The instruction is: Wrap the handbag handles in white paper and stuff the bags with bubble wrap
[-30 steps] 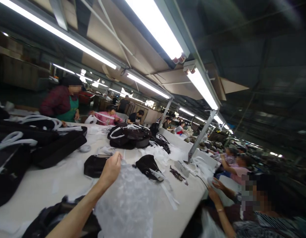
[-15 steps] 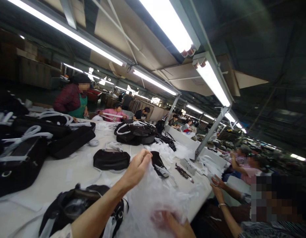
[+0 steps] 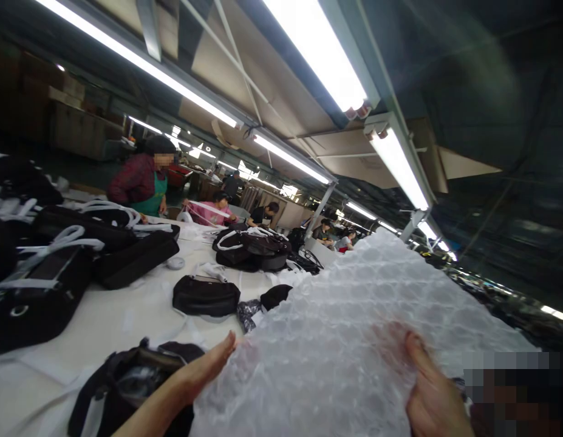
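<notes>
A large sheet of clear bubble wrap [image 3: 327,340] spreads upright in front of me, over the table's right side. My left hand [image 3: 212,364] is at its lower left edge, the fingertips passing behind the plastic. On the right, my right hand [image 3: 427,376] grips the sheet, thumb on the near side and fingers blurred behind it. Below my left forearm lies an open black bag [image 3: 112,376] with clear plastic inside. A small black bag [image 3: 206,295] rests just beyond my left hand.
More black bags with white-wrapped handles [image 3: 39,297] are piled at the left, others [image 3: 251,247] farther along the white table [image 3: 103,321]. Several people work beyond, one in a green apron [image 3: 153,193]. Another person's head is close at the lower right.
The crumpled plastic is now spread into a wide sheet. My left hand has moved down and left; my right hand has moved right and up. The sheet now hides the neighbour's hands.
</notes>
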The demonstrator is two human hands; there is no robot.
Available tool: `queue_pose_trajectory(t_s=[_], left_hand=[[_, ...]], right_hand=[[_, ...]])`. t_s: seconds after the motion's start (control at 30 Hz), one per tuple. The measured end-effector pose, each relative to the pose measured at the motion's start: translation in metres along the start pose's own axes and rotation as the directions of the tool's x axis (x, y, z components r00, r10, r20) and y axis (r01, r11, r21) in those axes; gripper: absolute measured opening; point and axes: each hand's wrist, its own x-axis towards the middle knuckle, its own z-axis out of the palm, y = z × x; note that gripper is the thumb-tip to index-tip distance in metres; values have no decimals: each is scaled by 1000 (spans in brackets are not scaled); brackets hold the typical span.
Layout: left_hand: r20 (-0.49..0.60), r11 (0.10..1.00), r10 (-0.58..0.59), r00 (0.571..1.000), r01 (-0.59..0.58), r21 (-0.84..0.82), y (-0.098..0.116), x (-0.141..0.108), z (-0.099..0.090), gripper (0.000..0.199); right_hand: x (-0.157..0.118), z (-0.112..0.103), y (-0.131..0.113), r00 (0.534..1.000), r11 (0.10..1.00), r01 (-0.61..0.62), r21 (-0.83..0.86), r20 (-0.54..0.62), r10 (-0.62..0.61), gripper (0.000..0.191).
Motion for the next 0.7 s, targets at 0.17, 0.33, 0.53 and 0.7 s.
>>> queue_pose_trajectory(t_s=[0.17, 0.33, 0.53, 0.7], left_hand=[[-49, 990, -67, 997, 72, 119, 17, -15, 14, 43], [-81, 976, -100, 992, 113, 185, -36, 0, 19, 24], [-267, 975, -218, 939, 218, -31, -103, 5, -2, 25], [-218, 979, -199, 955, 201, -13, -82, -13, -17, 33]], right_hand=[[-9, 7, 8, 1000, 1000, 1, 2, 21, -1, 43], [-5, 19, -2, 995, 999, 15, 47, -95, -11, 40], [28, 6, -1, 994, 988, -59, 142, -85, 72, 32], [55, -17, 11, 987, 998, 65, 19, -148, -61, 39]])
